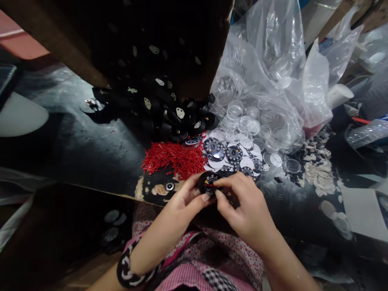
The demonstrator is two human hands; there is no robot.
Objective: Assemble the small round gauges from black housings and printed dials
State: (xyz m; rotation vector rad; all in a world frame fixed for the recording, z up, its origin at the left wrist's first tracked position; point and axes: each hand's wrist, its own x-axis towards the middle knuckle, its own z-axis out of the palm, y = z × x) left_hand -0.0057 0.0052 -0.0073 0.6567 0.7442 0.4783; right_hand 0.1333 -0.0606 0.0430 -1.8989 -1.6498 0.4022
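Observation:
My left hand is closed around a small round black gauge with a printed dial face, held over the table's front edge. At the dial's centre lies a red pointer needle, and the thumb and forefinger of my right hand pinch its right end. Just beyond my hands is a heap of red pointer needles. To the right of that heap lie several loose black-and-white dial discs, some showing their white backs.
Behind the needles, black gauge housings spill from a dark carton. Clear round covers spill from a plastic bag. Small pale flat pieces lie at the right. A small metal ring sits near the edge.

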